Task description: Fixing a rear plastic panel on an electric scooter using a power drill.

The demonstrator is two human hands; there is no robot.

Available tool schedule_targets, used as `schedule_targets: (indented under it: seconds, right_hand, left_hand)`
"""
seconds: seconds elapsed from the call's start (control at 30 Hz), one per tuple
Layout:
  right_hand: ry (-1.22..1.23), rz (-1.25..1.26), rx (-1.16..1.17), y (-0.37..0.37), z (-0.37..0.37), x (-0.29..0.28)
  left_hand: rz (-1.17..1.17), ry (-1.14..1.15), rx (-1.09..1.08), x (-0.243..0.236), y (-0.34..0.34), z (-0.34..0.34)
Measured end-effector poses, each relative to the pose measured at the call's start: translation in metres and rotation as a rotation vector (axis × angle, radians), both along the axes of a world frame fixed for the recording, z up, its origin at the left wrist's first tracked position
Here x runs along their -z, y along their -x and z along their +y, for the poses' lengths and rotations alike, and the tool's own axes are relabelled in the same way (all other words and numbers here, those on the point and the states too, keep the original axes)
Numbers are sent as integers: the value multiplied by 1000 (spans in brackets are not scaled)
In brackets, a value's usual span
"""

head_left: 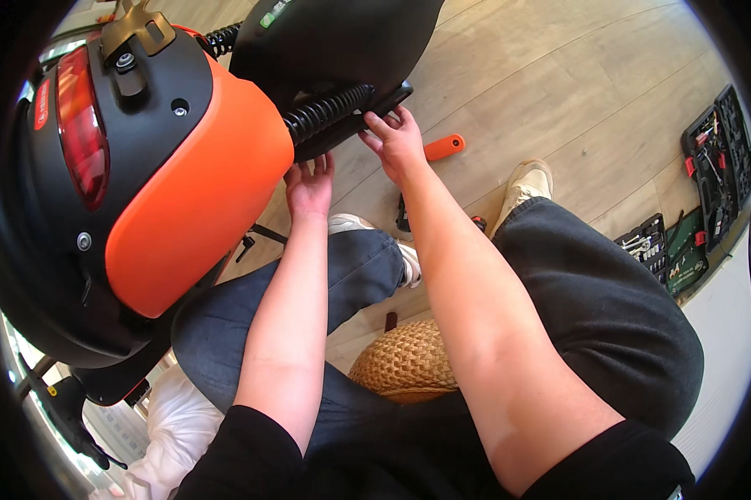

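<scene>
A scooter-like vehicle with a black body and an orange side panel (200, 196) stands at the left. Below its coil-spring shock absorber (330, 114) runs a long black plastic cover (342, 136). At the cover's near end is my left hand (310, 187), palm up, fingers curled against its lower edge with the tips partly hidden. My right hand (396, 148) grips the cover's far end, thumb and fingers at its edge. A large black rounded part (334, 46) sits above the spring.
An orange-handled tool (445, 147) lies on the wooden floor beyond my right wrist. Opened tool cases (717, 167) with sockets and wrenches are at the right. A woven stool (405, 358) is under me. White plastic wrapping (180, 421) lies at the lower left.
</scene>
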State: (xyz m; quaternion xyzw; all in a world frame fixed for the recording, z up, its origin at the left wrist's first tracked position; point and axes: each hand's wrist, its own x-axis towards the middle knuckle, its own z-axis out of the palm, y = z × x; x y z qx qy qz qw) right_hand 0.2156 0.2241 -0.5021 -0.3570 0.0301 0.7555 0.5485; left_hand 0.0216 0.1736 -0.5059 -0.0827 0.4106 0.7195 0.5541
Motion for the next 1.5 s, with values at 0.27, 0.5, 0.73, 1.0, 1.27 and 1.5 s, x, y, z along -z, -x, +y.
schedule_targets:
  seconds: [0.27, 0.5, 0.73, 1.0, 1.27, 1.5]
  right_hand:
    - [-99, 38, -10, -9, -6, 14]
    - [-80, 16, 8, -3, -4, 12]
    - [-60, 46, 24, -1, -5, 10]
    - [-50, 72, 55, 2, -6, 10]
    - [-60, 71, 44, -1, -6, 13]
    - [-76, 78, 46, 1, -5, 14]
  left_hand:
    - [86, -14, -15, 5, -9, 0]
    - [177, -4, 5, 7, -7, 0]
    - [232, -18, 43, 9, -10, -3]
    - [187, 16, 28, 13, 2, -3]
    - [164, -41, 36, 8, -8, -4]
    - [190, -17, 48, 8, -9, -3]
